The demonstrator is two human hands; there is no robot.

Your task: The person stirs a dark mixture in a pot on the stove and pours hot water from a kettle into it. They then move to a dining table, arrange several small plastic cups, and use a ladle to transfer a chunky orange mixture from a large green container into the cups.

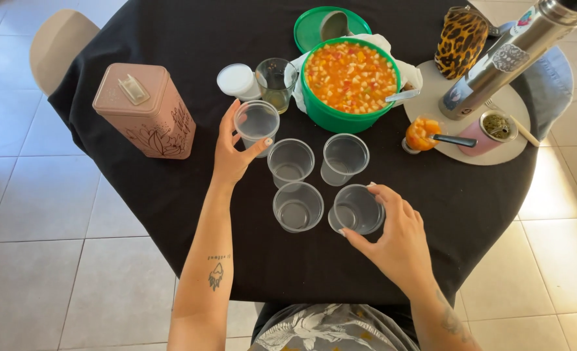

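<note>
- Pink, the lidded tin [147, 112] stands on the black tablecloth [171, 188], well to the left of the green bowl [349, 83] and clear of both arms.
- Clear plastic makes up all five cups; they sit in a loose cluster just in front of the green bowl, which is full of chopped orange and yellow fruit.
- Left hand [231, 153] holds the leftmost cup [256, 122], down and left of the bowl: thumb on the near side, fingers curled round the far side, a light half-closed grip just under the rim.
- A white lid [238, 80] and a drinking glass [276, 82] stand just behind that cup, touching or nearly touching the bowl's left side, so any shift of the cup is best kept low and toward the body.
- Three free cups [290, 160] [344, 157] [297, 206] stand upright between the two hands, none stacked.
- Right hand [396, 240] wraps the nearest-right cup [357, 209], farthest from the bowl: thumb at the near rim, fingers round its right side, closed only enough to steady it.
- My judgement: such thin cups buckle under a hard squeeze, so a soft grip low on the wall and even spacing below the bowl serve best.
- Right of the bowl, a round mat [431, 91] carries a metal flask [509, 55] and a small spooned cup [421, 133].
</note>
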